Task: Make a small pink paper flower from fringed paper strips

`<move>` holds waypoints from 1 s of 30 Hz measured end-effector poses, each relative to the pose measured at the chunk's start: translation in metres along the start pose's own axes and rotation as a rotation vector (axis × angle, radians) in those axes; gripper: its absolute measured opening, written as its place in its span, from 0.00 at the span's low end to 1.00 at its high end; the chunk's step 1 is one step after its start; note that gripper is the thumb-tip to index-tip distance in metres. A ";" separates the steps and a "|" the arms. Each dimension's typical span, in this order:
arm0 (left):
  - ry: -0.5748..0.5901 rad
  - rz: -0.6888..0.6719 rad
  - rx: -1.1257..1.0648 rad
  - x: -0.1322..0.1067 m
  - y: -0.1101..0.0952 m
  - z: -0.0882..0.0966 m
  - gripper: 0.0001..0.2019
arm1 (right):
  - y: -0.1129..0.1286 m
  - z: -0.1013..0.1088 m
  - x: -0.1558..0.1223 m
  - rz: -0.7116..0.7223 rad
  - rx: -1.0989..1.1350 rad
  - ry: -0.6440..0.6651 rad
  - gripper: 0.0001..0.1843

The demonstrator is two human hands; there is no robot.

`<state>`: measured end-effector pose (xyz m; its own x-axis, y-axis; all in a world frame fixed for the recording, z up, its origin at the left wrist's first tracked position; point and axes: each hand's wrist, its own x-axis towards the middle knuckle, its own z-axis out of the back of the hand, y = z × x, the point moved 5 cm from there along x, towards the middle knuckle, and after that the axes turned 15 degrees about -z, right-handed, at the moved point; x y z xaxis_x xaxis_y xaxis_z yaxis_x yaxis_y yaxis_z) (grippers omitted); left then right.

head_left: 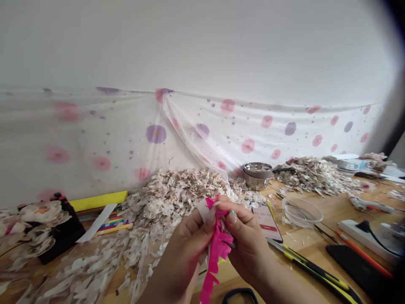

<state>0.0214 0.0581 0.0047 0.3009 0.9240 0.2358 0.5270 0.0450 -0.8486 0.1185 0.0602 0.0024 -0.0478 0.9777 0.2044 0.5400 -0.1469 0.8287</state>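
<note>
A bright pink fringed strip [216, 257], cut into along its edge and looking like crepe paper, hangs down between my hands. My left hand [196, 236] pinches its upper part between thumb and fingers. My right hand [245, 232] is closed at the strip's top edge, thumb and index finger pressed together on it. A small whitish piece [202, 209] shows at the left fingertips; its kind is unclear. The strip's lower end passes out of the bottom of the view.
Heaps of pale petal-like scraps [180, 190] lie behind my hands. To the right are a phone [267, 221], steel bowls [257, 181], a clear round container [313, 217], a yellow-black utility knife [311, 268] and a white power strip [354, 232]. Pale flowers [41, 215] stand left.
</note>
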 end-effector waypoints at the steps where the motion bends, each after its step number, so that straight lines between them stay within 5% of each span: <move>1: 0.003 -0.010 0.003 0.000 -0.001 0.000 0.18 | 0.000 -0.001 0.000 0.002 0.015 0.009 0.11; 7: 0.086 -0.001 -0.002 -0.003 -0.005 -0.005 0.21 | 0.001 -0.004 -0.001 -0.003 0.070 0.070 0.09; 19: -0.142 -0.253 0.058 -0.006 0.010 -0.008 0.15 | -0.001 -0.013 -0.012 -0.085 0.236 -0.030 0.09; 30: -0.195 -0.362 0.091 -0.009 0.020 -0.006 0.17 | -0.014 -0.006 -0.012 -0.218 0.350 -0.058 0.15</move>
<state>0.0340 0.0486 -0.0112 -0.0516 0.8966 0.4399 0.4965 0.4052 -0.7677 0.1067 0.0500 -0.0087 -0.1508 0.9885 0.0057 0.7762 0.1149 0.6199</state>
